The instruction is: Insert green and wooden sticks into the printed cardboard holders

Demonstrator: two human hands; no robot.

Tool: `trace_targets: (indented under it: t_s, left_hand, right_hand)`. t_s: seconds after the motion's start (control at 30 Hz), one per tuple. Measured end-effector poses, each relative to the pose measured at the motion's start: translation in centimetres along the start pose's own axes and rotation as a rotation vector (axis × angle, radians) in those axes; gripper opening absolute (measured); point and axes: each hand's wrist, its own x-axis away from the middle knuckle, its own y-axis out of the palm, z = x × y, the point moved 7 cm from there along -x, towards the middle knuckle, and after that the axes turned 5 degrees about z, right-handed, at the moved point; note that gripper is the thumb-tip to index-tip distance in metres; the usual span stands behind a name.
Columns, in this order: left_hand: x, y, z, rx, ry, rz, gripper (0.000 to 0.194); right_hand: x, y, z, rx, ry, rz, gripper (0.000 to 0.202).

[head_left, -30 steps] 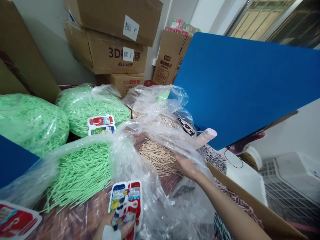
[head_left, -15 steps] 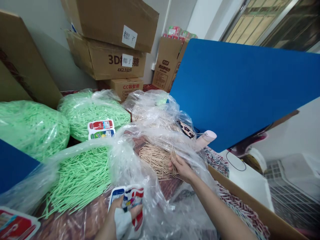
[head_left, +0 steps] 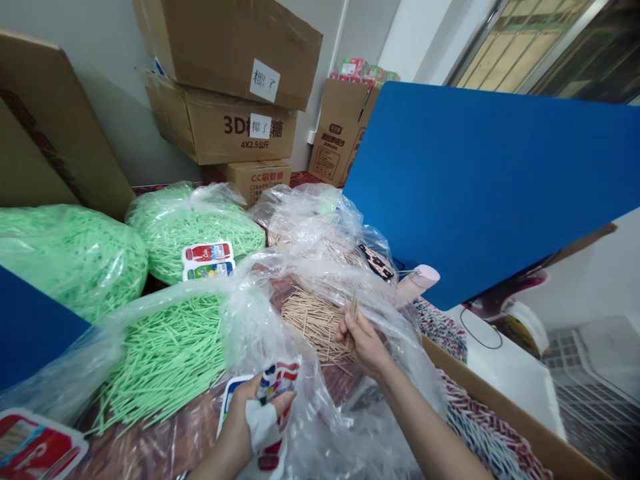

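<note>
My right hand [head_left: 366, 341] is closed in a pinch on a small bunch of thin tan sticks [head_left: 353, 309]. It is just over the right side of a heap of loose tan sticks [head_left: 311, 321] in an opened clear plastic bag [head_left: 263, 313]. Low in the middle, my left hand [head_left: 245, 423] grips a red, white and blue printed packet [head_left: 283, 379]; a white wrap covers part of this hand. Another blue-edged printed packet [head_left: 231, 393] shows partly behind its fingers. Left of it lie bright green sticks [head_left: 170, 353] in open plastic.
Tied bags of green sticks [head_left: 195, 217] stand behind, with a cola-printed packet [head_left: 209, 253] on one. Cardboard boxes [head_left: 235, 127] are stacked at the back. A large blue board [head_left: 480, 187] leans at the right, near a pink cylinder [head_left: 423, 279]. Red-and-white twisted pieces [head_left: 480, 427] fill a carton.
My right hand has lifted slightly and turned with the bunch of sticks. My left hand has shifted a little right and up, tilting the packet. The view has moved slightly.
</note>
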Motion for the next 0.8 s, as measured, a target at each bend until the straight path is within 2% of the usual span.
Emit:
trace_targets:
  t_s: [0.07, 0.17, 0.3, 0.5, 0.8]
  left_hand:
    - [-0.5, 0.1, 0.1, -0.015, 0.03, 0.003, 0.02]
    - [-1.0, 0.4, 0.9, -0.065, 0.116, -0.008, 0.021]
    - [-1.1, 0.5, 2.9, -0.155, 0.224, 0.011, 0.027]
    - [-0.9, 0.4, 5.3, -0.29, 0.375, 0.058, 0.031]
    - [-1.3, 0.6, 6.4, -0.36, 0.56, 0.099, 0.027]
  right_hand:
    - [1.0, 2.3, -1.7, -0.302, 0.039, -0.009, 0.036]
    - [2.5, 5.2, -4.4, -0.429, -0.033, -0.02, 0.031]
    - [4.1, 7.7, -7.0, -0.355, -0.247, -0.01, 0.022]
    - [5.2, 9.4, -7.9, -0.122, -0.441, 0.03, 0.022]
    - [5.8, 9.8, -6.6, 0.135, -0.418, 0.056, 0.032]
